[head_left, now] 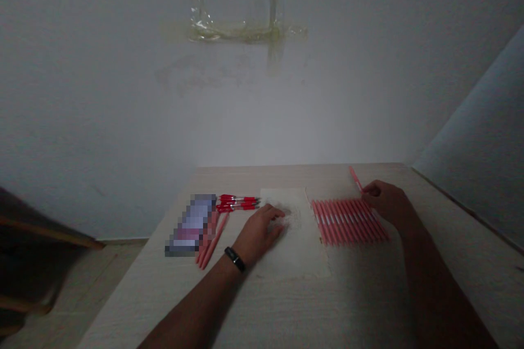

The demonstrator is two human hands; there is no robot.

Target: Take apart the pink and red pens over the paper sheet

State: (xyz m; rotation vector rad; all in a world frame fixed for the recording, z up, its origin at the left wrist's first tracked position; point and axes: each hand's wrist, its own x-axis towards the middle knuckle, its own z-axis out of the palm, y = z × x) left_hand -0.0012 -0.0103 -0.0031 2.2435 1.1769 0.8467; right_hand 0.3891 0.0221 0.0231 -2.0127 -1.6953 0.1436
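Two bare forearms reach up from the bottom edge of the frame across a pale wood-grain worktop (368,294). Left of centre, the left hand (260,229), with a dark wristband (234,259) just below it, lies palm down on a pale sheet (295,251). Its grip is open and holds nothing. Right of centre, the right hand (388,203) has its grip pinched shut on one end of a single pink pen (355,178), which slants up and to the left from the fingertips. Directly below it a row of pink pens (347,222) lies side by side, touching, just right of the sheet. Further left are a few red capped pens (239,203), a blurred-out box (191,224) and some loose pink pens (210,242) beside the box. The held pen looks light, stiff and smooth, probably plastic, so it would likely roll if set down loosely and could swivel when pinched at its end. A hold at mid-barrel between thumb and two fingertips seems steadier. A plain grey wall fills the upper frame.
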